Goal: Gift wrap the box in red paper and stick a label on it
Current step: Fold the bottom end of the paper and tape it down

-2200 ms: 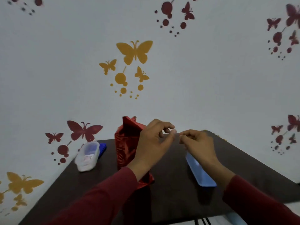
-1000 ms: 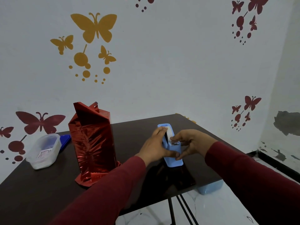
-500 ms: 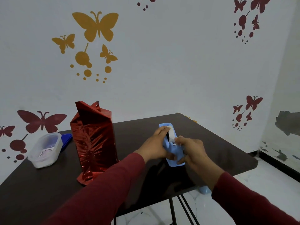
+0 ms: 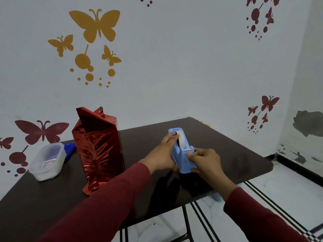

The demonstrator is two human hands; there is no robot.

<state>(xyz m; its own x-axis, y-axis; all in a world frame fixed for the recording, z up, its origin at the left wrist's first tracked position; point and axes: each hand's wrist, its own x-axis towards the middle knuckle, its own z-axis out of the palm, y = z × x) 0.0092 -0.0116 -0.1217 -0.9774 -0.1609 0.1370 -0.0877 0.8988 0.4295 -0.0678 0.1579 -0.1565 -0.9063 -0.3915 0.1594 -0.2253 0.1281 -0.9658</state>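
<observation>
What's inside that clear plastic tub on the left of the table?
Through the clear plastic tub a white paper piece with dark markings shows, lying at the bottom. Its print is too small to read. A blue object sits behind the tub, mostly hidden by it.

A pale grey-white painted wall (image 4: 183, 70) fills most of the view, decorated with mustard-yellow butterfly decals (image 4: 95, 25) and dots at upper left, and dark red butterfly decals (image 4: 42, 131) low on the left, at the top right and lower right. A dark patch of peeled paint (image 4: 307, 124) marks the right-hand wall. The glossy dark brown tabletop (image 4: 227, 154) stands on thin black metal legs (image 4: 187, 222) over a white marble-look tiled floor (image 4: 272, 186) crossed by black stripes.
</observation>
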